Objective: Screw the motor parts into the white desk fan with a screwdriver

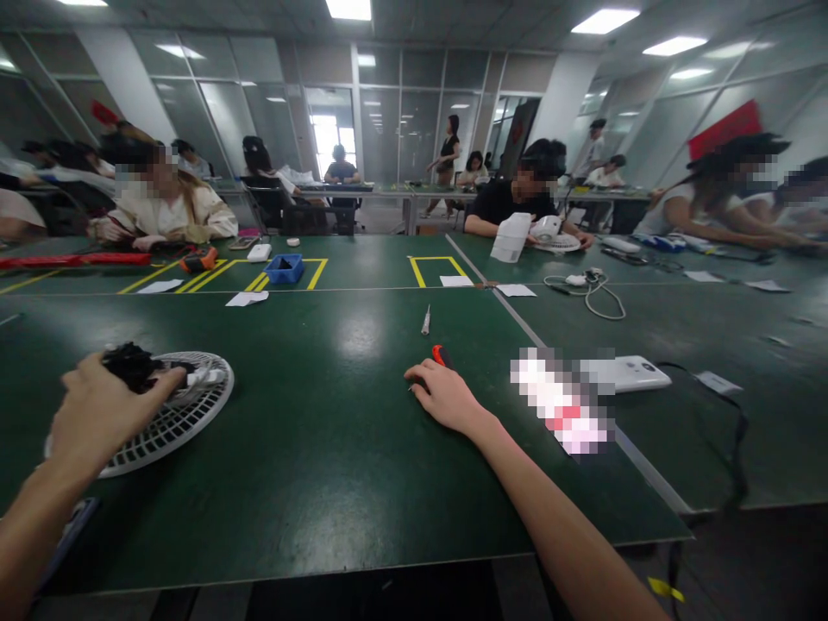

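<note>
A white round fan grille (174,418) lies flat on the green table (323,466) at the left. My left hand (103,410) rests over it, fingers closed on a black part (133,364) at the grille's middle. My right hand (446,397) lies on the table near the centre, fingers curled over a red-handled tool (441,354) whose handle end sticks out past the fingers. A small silver screwdriver (425,320) lies farther out, apart from both hands.
A white phone-like device (630,373) and a black cable (728,431) lie to the right. A blue tray (284,268), paper slips and yellow floor-tape marks sit farther back. Several other people work at the tables beyond; one holds a white fan (540,235).
</note>
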